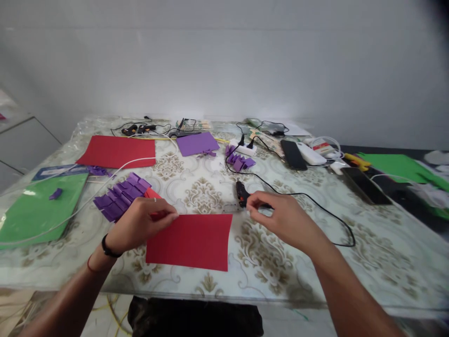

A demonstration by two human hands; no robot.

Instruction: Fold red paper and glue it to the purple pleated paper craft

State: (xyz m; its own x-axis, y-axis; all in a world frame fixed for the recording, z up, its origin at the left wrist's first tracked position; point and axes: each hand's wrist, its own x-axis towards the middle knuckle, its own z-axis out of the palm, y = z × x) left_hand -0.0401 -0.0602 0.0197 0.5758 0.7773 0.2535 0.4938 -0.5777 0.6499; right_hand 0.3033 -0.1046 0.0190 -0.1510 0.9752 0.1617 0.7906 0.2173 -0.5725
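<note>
A red paper sheet (pixel 191 241) lies flat in front of me on the patterned table (pixel 196 189). My left hand (pixel 140 222) is closed, pinching a red piece edged with several purple paper strips (pixel 121 196) just left of that sheet. My right hand (pixel 280 217) is closed around a black glue gun (pixel 242 194), whose black cord (pixel 315 206) loops off to the right.
A green sheet (pixel 38 208) lies at the left and another red sheet (pixel 117 150) behind it. A purple sheet (pixel 197 142), purple scraps (pixel 240 161), a power strip (pixel 243 149), phones (pixel 293 154) and cables crowd the back. Green paper (pixel 400 166) lies far right.
</note>
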